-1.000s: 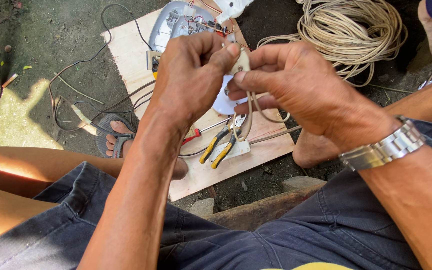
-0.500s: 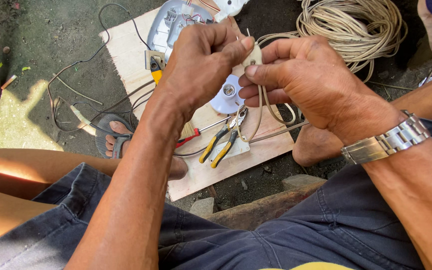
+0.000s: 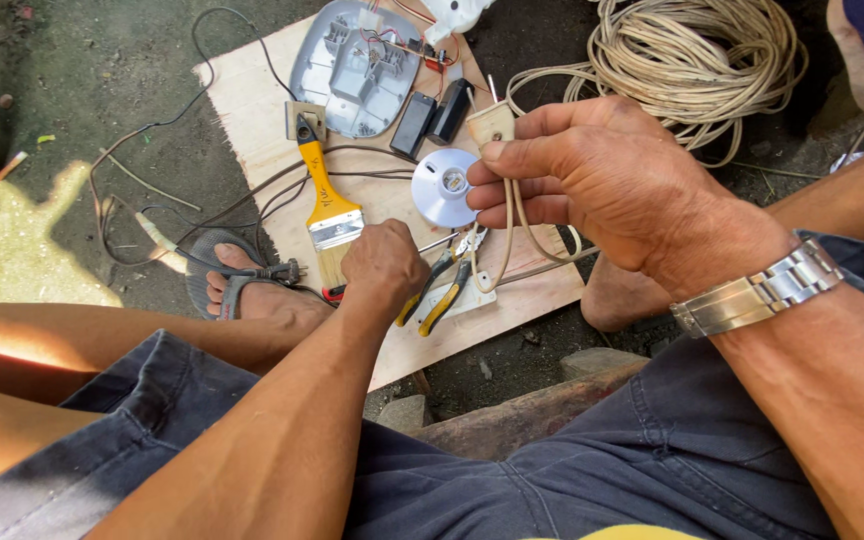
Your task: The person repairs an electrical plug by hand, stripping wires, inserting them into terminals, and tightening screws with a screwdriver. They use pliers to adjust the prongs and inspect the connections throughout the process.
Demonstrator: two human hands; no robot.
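Rough dirt ground [image 3: 62,90] lies under a plywood board [image 3: 252,100] in front of our knees. Nearest us, our left hand [image 3: 384,268] is curled shut low on the board around a red-handled tool, just beside yellow-handled pliers [image 3: 447,300]. Our right hand [image 3: 602,180] pinches a beige plug [image 3: 492,125] between thumb and fingers, its cord looping down. Beyond lie a white lamp socket [image 3: 442,185], a yellow paintbrush [image 3: 327,210], and a coil of cord [image 3: 692,60].

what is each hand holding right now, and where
Right hand pinches a beige plug by its body. Left hand is down at the tools; its grip is hidden.
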